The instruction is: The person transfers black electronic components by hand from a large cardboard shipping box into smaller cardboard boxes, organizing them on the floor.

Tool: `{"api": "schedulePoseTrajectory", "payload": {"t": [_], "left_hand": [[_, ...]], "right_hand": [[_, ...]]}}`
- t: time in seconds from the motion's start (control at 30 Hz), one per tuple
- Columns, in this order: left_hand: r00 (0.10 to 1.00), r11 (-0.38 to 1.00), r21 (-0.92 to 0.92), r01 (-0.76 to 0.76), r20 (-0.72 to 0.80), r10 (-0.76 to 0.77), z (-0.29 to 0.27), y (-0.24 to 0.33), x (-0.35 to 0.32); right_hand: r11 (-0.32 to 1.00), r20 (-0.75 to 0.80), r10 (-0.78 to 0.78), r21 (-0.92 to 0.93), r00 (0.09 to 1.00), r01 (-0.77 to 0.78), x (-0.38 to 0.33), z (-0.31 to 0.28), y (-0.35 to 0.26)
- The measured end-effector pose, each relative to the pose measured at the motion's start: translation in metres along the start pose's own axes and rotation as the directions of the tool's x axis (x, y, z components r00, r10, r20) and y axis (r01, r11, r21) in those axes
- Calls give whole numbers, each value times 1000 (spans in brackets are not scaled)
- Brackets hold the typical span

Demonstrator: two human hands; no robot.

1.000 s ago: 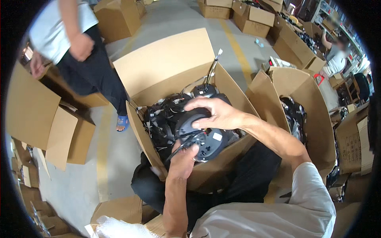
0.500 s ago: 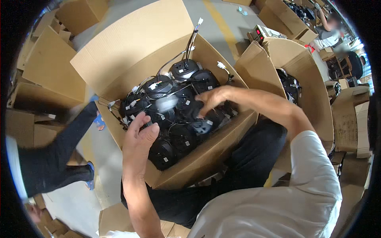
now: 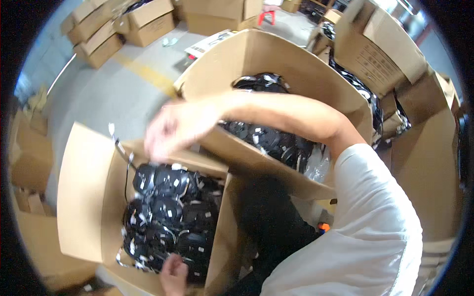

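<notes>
Black round motor-like units point(image 3: 165, 209) with white plugs and thin cables sit packed in an open cardboard box point(image 3: 217, 237) at the lower left. Over its near end is my left hand point(image 3: 174, 274), fingers loosely bent and slightly apart, nothing seen in it. My right arm reaches across to the left, over the wall of a second box. The right hand point(image 3: 173, 130) hangs above the first box's far edge, smeared by motion, so its fingers and anything in them cannot be made out. A black cable point(image 3: 127, 172) with a white plug point(image 3: 112, 129) stands up at that box's far left corner.
The second, larger cardboard box point(image 3: 306, 64) holds similar black units point(image 3: 266, 138) and a clear plastic bag point(image 3: 317, 163). More boxes stand at the back point(image 3: 148, 22) and right point(image 3: 375, 54). A red stool point(image 3: 267, 17) and a yellow floor line point(image 3: 143, 74) lie beyond.
My view has swung to the right, bringing the second box into the middle. My right hand has lifted out from among the black units. The person at the left is out of view.
</notes>
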State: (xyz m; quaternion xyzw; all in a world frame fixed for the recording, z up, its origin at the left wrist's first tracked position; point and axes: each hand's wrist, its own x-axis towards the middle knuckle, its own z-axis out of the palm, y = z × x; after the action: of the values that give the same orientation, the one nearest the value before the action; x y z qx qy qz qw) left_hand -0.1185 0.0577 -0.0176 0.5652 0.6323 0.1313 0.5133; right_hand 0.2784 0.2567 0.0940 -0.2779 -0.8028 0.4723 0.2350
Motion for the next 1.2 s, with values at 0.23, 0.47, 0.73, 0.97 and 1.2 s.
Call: {"api": "schedulePoseTrajectory", "payload": {"t": [0.23,0.47,0.73,0.97,1.2], "left_hand": [[949,891,345,-294,213,230,114,18,13],[954,917,263,-299,51,296,120,32,16],[765,775,-18,-632,-174,620,162,193,45],[662,668,-16,-744,-147,735,190,258,52],[283,546,618,-566,-476,833,188,223,55]], "right_hand": [[332,-725,544,-278,423,-902,-230,-54,202],[153,-597,796,356,-99,-922,-274,44,252],[604,-733,617,206,288,-770,-240,-2,135],[956,-825,260,295,502,-11,-187,-55,-22],[916,-701,113,347,704,199,-125,-45,-168]]}}
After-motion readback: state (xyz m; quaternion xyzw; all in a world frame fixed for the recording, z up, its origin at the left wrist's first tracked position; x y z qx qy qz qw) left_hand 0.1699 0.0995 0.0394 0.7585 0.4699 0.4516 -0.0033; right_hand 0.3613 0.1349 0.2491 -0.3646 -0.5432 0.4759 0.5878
